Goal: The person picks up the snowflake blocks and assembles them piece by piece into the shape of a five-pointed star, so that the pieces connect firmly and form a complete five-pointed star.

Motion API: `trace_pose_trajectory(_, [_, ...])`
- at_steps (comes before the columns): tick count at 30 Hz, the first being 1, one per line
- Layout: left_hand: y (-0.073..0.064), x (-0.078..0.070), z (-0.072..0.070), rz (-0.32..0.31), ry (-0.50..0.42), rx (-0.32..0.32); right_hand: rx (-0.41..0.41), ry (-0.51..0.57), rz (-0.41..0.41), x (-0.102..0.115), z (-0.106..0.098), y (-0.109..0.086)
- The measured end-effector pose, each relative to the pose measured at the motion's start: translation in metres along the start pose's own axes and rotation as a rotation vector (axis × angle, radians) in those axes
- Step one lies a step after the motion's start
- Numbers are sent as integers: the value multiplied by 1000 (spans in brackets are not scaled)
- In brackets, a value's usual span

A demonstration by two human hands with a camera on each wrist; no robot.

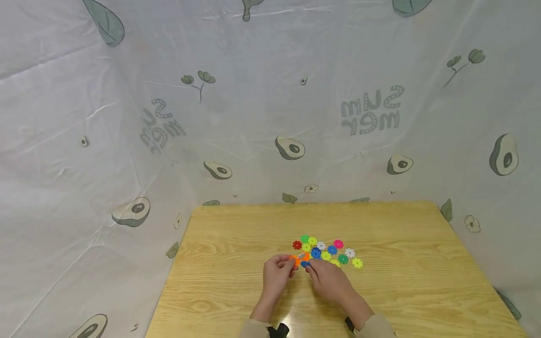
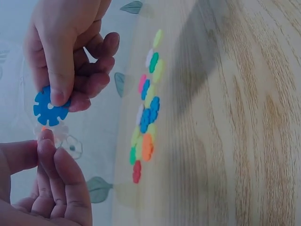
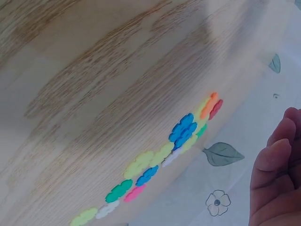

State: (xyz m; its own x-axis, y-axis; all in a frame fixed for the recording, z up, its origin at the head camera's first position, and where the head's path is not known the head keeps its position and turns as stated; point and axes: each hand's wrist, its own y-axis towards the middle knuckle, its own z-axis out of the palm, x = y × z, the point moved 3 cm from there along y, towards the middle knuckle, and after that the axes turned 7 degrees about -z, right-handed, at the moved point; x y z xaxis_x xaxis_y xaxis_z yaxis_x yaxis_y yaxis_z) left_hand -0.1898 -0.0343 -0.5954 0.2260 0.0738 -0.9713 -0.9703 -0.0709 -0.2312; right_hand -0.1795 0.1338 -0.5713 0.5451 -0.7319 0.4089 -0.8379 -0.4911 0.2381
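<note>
My left hand (image 1: 276, 274) pinches an orange snowflake disc (image 1: 294, 259) at its edge. Beside it in the left wrist view a white snowflake disc (image 2: 62, 129) shows behind the left fingertips, partly hidden. Thumb and fingers of my right hand (image 1: 331, 280) pinch a blue snowflake disc (image 2: 47, 109), which overlaps the white one in the left wrist view. Both hands meet just in front of the loose discs. In the right wrist view only part of a hand (image 3: 280, 174) appears, at the right edge.
Several loose snowflake discs lie on the wooden table (image 1: 224, 244) beyond the hands, among them a red disc (image 1: 297, 245), a pink disc (image 1: 338, 244), and a green disc (image 1: 343, 258). A printed pale curtain (image 1: 253, 117) surrounds the table's back and sides.
</note>
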Motion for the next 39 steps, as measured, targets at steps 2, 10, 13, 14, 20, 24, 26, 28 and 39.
trace_pose_trajectory(2, [0,0,0,-8,3,2,6,-9,-5,0,0,0])
trace_pose_trajectory(10, [-2,-3,3,-16,28,20,-15,-27,-32,-2,5,-1])
trace_pose_trajectory(13, [-8,-14,4,2,47,26,-16,-20,-46,-2,6,0])
trace_pose_trajectory(14, [-11,-19,4,8,49,28,-13,-21,-49,-2,6,0])
trace_pose_trajectory(20, [-18,-25,5,33,21,43,10,-20,-68,-2,8,0])
trace_pose_trajectory(24, [-9,2,5,-38,-36,45,-3,-10,-61,0,11,-4])
trace_pose_trajectory(26, [-6,13,3,-56,-62,44,-8,-3,-52,2,13,-6])
trace_pose_trajectory(28, [-8,15,1,-53,-63,43,-6,3,-43,4,15,-6])
trace_pose_trajectory(39, [14,29,-83,0,312,-73,160,67,141,-21,3,-22])
